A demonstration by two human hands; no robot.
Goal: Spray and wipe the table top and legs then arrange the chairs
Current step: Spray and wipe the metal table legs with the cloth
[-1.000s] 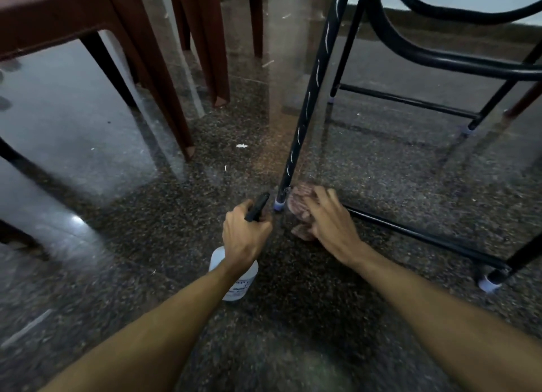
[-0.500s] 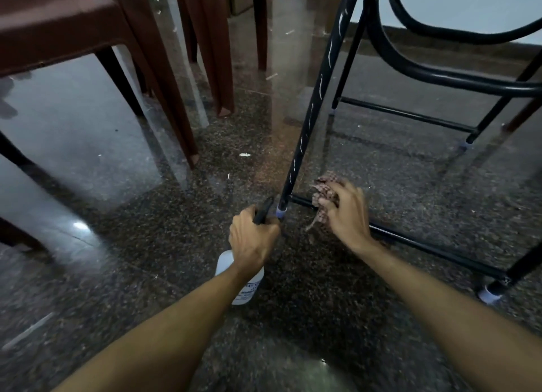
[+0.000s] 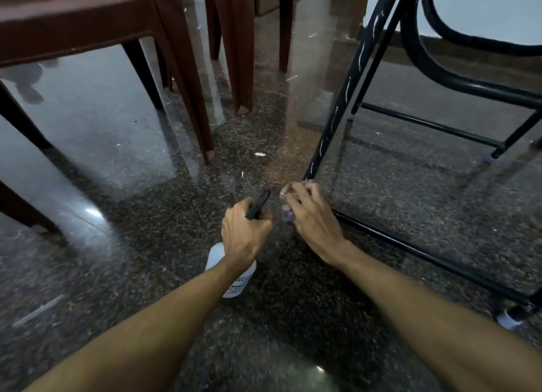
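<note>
Looking down at a dark speckled floor [image 3: 117, 245]. Gripping a spray bottle [image 3: 234, 277] with the left hand [image 3: 245, 239] just left of centre, curling the fingers round its neck and aiming the black nozzle [image 3: 258, 205] toward 1 o'clock. Trailing the white body back at 6 o'clock of that hand, resting on the floor or just above it, cannot tell which.

Working the right hand [image 3: 315, 224] just beside it at 3 o'clock, bending the fingers over a cloth [image 3: 285, 194] and pressing it at the foot of the black table leg [image 3: 352, 83]. Blurring badly here, so catching only a pale scrap of cloth past the fingertips.

Following that leg up toward 1 o'clock and picking out white streaks along it. Tracing a low black bar [image 3: 425, 253] from the right hand toward 4 o'clock, down to a pale foot cap [image 3: 509, 319]. Taking in brown chairs [image 3: 88, 19] from 10 to 12 o'clock, well apart from both hands. Spotting a white scrap [image 3: 259, 154] on the floor between the chair legs and the table leg.
</note>
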